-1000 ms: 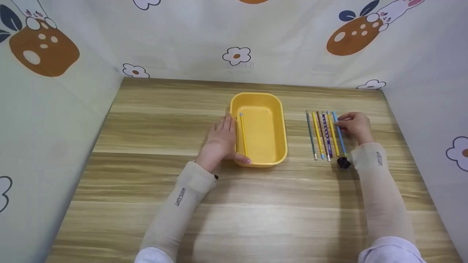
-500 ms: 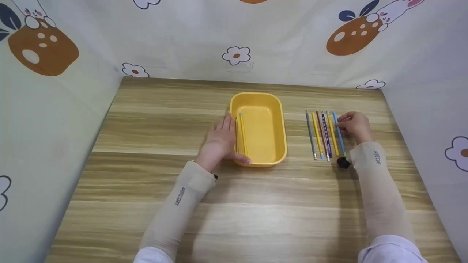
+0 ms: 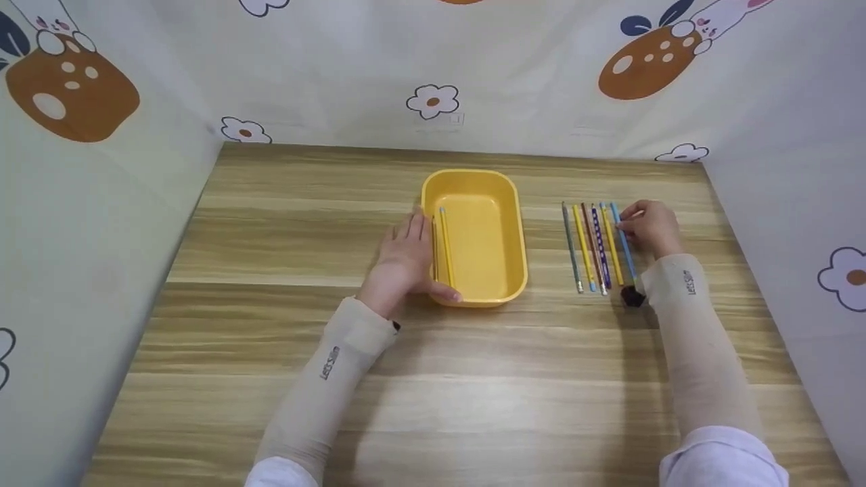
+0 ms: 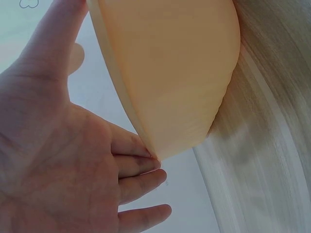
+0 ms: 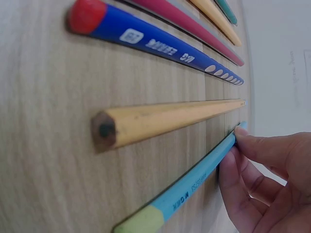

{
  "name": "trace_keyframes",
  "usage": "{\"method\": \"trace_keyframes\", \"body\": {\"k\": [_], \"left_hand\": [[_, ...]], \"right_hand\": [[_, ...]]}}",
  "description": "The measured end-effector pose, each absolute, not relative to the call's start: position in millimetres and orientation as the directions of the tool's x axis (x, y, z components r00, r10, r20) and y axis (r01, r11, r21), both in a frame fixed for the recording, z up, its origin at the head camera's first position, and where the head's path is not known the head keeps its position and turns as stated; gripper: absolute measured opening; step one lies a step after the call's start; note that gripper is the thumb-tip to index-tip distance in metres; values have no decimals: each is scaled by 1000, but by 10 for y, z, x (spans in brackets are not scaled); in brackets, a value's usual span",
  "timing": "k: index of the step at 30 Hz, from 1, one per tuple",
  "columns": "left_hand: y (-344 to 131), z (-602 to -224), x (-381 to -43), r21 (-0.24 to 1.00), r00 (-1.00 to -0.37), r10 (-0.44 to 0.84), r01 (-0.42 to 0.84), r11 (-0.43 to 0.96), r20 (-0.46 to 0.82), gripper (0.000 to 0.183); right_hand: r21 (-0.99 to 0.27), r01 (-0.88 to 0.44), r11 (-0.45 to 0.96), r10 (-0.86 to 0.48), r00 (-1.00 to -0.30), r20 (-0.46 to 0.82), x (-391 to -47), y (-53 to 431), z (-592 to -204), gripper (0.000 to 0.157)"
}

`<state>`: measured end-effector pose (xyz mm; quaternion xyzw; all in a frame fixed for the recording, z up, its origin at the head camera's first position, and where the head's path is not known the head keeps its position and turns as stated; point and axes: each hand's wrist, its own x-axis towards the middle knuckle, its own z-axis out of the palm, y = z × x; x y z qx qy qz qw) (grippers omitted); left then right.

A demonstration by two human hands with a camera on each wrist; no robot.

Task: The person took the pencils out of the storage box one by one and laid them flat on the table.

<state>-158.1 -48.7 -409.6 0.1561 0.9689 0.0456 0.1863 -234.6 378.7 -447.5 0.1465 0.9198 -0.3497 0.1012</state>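
My left hand (image 3: 399,264) lies along the left side of a yellow plastic tray (image 3: 521,237), its fingers straight against the rim and the thumb over the front corner. The left wrist view shows the fingertips touching the tray's rim (image 4: 109,73). Inside, along the left wall, lie a yellow pencil (image 3: 447,247) and a thin dark one (image 3: 435,253). To the right, my right hand (image 3: 653,226) pinches a light blue pencil (image 5: 194,177) near its far end between thumb and fingers. That pencil is the rightmost of a row and lies low along the tabletop.
Left of the blue pencil lie a yellow pencil (image 3: 613,253), a blue patterned pencil (image 5: 160,46), a dark red pencil (image 5: 194,24), another yellow one and a teal pencil (image 3: 572,250). Patterned white cloth walls (image 3: 338,81) enclose the wooden table (image 3: 304,223) on three sides.
The head view has shifted slightly. Both hands keep their places, the left at the tray and the right at the light blue pencil.
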Motion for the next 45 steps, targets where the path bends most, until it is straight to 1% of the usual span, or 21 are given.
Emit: {"method": "trace_keyframes", "body": {"k": [4, 14, 23, 27, 30, 37, 41, 45], "left_hand": [[-494, -4083, -1584, 137, -879, 312, 281, 950, -360, 147], [-485, -4074, -1573, 149, -878, 300, 262, 953, -374, 146], [-485, -4090, -1586, 144, -880, 304, 269, 952, -366, 147], [-490, -4091, -1579, 135, -883, 304, 273, 952, -359, 148], [-490, -4086, -1571, 137, -886, 313, 282, 950, -341, 147], [-487, -4085, -1571, 143, -883, 326, 295, 945, -338, 147], [-487, -4089, -1574, 132, -878, 324, 296, 946, -351, 147], [-490, -4080, -1569, 140, -882, 319, 288, 947, -346, 147]], "right_hand": [[-614, 336, 715, 198, -938, -284, -2350, 3779, -4488, 22], [-646, 412, 643, 195, -903, -382, -2354, 3826, -4487, 27], [-652, 391, 650, 162, -909, -384, -2341, 3861, -4446, 29], [-660, 397, 638, 165, -907, -387, -2339, 3872, -4422, 29], [-665, 400, 631, 167, -907, -387, -2340, 3879, -4403, 32], [-641, 412, 647, 187, -901, -391, -2334, 3873, -4363, 34], [-640, 400, 656, 179, -906, -383, -2326, 3833, -4331, 33], [-666, 367, 650, 149, -920, -361, -2323, 3777, -4284, 34]]}}
